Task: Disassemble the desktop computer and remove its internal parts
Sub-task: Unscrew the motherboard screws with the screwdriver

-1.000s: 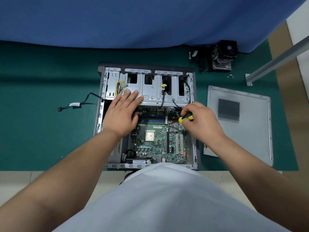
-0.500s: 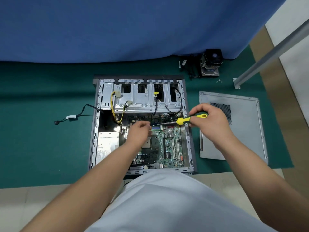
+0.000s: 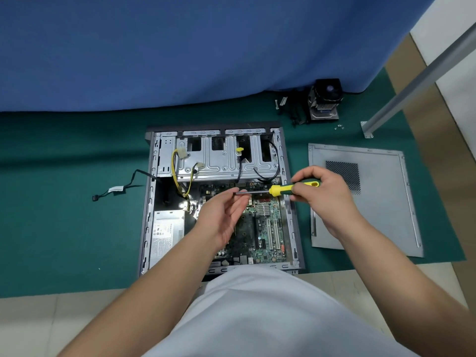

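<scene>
The open computer case (image 3: 221, 199) lies flat on a green mat (image 3: 64, 228), its side removed, so the motherboard (image 3: 265, 228), the grey power supply (image 3: 164, 235) at its near left corner and the metal drive cage (image 3: 221, 158) at its far end are exposed. Yellow and black cables (image 3: 180, 173) run from the cage area down toward the power supply.

The right hand (image 3: 324, 191) is raised above the case's right edge and grips the yellow and green handle of a screwdriver (image 3: 280, 189), fingers curled round it. The shaft lies roughly level and points left over the motherboard. The left hand (image 3: 224, 217) hovers above the board with the palm turned up and the fingers relaxed and slightly apart; their tips are at the tip of the shaft, though whether they touch it cannot be told.

The detached side panel (image 3: 373, 215) lies flat on the mat just right of the case. Farther back, near a blue cloth (image 3: 180, 47), sit a cooler with a fan (image 3: 325, 99), a few small screws (image 3: 339, 127) and some dark loose parts (image 3: 291, 112). A loose black cable (image 3: 116, 189) lies on the mat left of the case.
</scene>
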Demonstrator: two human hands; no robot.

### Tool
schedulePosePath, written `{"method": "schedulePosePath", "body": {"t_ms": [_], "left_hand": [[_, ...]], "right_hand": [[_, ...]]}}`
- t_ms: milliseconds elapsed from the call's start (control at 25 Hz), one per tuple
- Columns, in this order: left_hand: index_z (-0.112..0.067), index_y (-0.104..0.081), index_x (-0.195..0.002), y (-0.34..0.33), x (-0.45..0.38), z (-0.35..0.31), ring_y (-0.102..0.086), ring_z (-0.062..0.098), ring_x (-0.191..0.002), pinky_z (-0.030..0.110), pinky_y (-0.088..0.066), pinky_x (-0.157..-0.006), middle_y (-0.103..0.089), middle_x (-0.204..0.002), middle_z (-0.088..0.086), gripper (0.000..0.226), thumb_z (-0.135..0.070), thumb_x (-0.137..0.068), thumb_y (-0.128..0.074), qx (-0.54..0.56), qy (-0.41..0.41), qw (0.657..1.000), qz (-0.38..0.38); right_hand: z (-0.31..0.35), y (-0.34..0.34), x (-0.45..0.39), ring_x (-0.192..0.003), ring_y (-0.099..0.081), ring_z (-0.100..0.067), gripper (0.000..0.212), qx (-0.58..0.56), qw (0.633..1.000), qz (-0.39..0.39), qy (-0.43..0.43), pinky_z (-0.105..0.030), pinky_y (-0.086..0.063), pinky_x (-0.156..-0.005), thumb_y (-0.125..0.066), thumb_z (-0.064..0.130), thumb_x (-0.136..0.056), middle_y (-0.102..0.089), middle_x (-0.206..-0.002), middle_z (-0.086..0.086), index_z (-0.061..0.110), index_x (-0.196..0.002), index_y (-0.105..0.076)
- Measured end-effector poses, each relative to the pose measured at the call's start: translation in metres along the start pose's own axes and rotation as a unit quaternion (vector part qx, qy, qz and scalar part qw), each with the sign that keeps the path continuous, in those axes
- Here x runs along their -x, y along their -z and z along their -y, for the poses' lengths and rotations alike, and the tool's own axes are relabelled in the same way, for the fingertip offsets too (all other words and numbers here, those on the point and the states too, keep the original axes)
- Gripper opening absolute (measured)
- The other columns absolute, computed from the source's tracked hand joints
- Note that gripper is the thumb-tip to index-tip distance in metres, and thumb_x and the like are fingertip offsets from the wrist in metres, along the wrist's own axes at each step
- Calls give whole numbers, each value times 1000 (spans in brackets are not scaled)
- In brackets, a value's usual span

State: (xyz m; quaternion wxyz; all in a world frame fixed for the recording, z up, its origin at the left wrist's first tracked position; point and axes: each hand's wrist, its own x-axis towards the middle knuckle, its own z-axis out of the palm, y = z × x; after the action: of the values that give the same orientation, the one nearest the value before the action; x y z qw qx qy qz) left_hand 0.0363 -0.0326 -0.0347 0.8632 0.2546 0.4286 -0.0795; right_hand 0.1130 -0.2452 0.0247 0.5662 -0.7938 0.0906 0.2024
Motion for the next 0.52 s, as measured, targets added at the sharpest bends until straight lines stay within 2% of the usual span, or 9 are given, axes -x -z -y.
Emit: {"method": "schedulePosePath", "body": {"t_ms": [120, 160, 240, 320, 400, 520], "left_hand": [[6, -63, -123, -2, 0, -3, -76, 29, -102, 28, -63, -73, -74, -111, 27, 23, -2, -103, -55, 7, -8, 1000, -7], [5, -62, -123, -3, 0, -4, -76, 29, -101, 27, -62, -72, -74, -111, 27, 23, -1, -102, -55, 13, -9, 1000, -5], [5, -62, -123, -7, -1, -5, -76, 29, -101, 26, -62, -71, -74, -111, 27, 24, -1, -101, -57, 18, -10, 1000, 6], [5, -62, -123, -14, -1, -5, -76, 30, -103, 26, -62, -73, -74, -112, 27, 25, -1, -99, -59, -5, -11, 1000, 23], [6, -62, -124, -21, -2, -3, -75, 30, -104, 26, -62, -76, -74, -111, 26, 25, -1, -99, -59, -58, -17, 998, 37], [5, -62, -122, -31, -3, -6, -76, 30, -103, 26, -62, -77, -76, -108, 23, 23, -1, -100, -59, -129, -37, 990, 32]], "right_hand": [[-2, 4, -3, -88, -77, -26, 27, -70, 997, 3, 28, -43, -64, -78, -81, 7, -76, -73, -101, 1, 28, -92, -74], [-1, 5, -5, -91, -76, -25, 31, -135, 991, 7, 26, -37, -63, -78, -85, 7, -75, -74, -104, -1, 25, -98, -72], [0, 5, -8, -96, -73, -22, 39, -306, 951, 35, -9, -32, -60, -82, -89, 14, -74, -73, -109, -8, 15, -107, -68], [0, 1, -10, -101, -69, -21, 28, -393, 915, 77, -43, -32, -58, -86, -81, 18, -84, -71, -112, -12, 11, -106, -67], [3, -2, -13, -106, -68, -23, 11, -383, 917, 99, -55, -36, -55, -95, -69, 21, -95, -72, -110, -13, 10, -99, -69], [16, 4, -22, -109, -70, -30, 20, -413, 906, 85, -33, -42, -55, -101, -62, 23, -99, -73, -104, -17, 6, -91, -69]]}}
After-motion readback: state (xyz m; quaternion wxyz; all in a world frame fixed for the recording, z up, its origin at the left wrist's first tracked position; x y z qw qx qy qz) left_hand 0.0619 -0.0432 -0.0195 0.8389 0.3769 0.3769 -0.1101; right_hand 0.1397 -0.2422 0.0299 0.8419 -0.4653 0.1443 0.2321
